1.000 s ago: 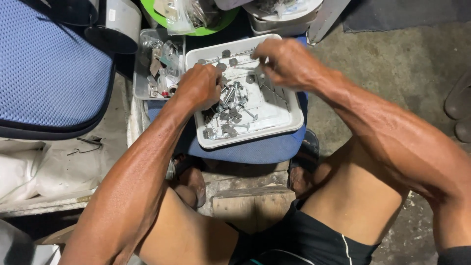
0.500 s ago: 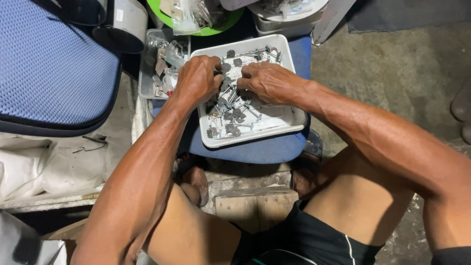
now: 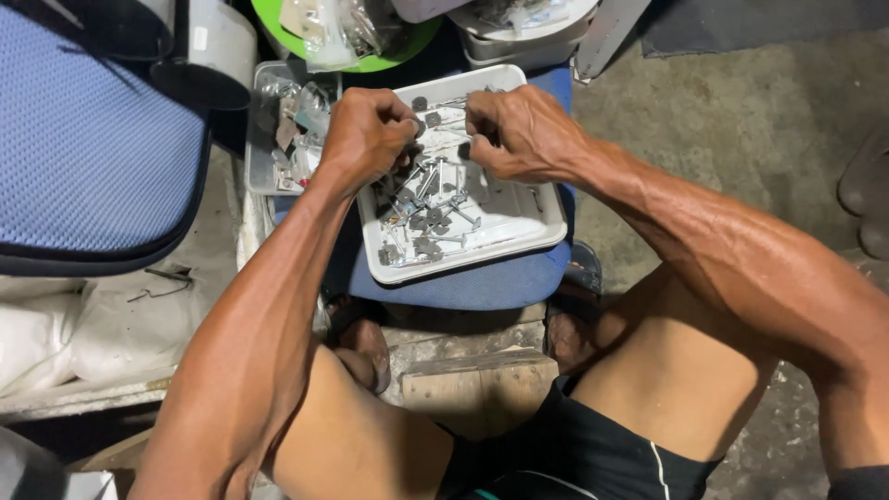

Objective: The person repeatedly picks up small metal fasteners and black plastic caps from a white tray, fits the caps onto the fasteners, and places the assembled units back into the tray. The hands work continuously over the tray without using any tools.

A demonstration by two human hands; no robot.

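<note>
Over white tray [image 3: 519,243]: left hand [image 3: 366,139], right hand [image 3: 519,130] curled, seemingly pinching metal screws [image 3: 431,227]

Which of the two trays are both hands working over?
The white tray of small metal parts on the blue cushion; left hand and right hand are above it. The clear tray sits beside it, untouched.

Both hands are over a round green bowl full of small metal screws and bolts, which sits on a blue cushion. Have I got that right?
Not quite. The head view shows both the left hand and the right hand over a white rectangular tray, not a round green bowl. It does hold small metal screws and bolts, and it does sit on a blue cushion.
</note>
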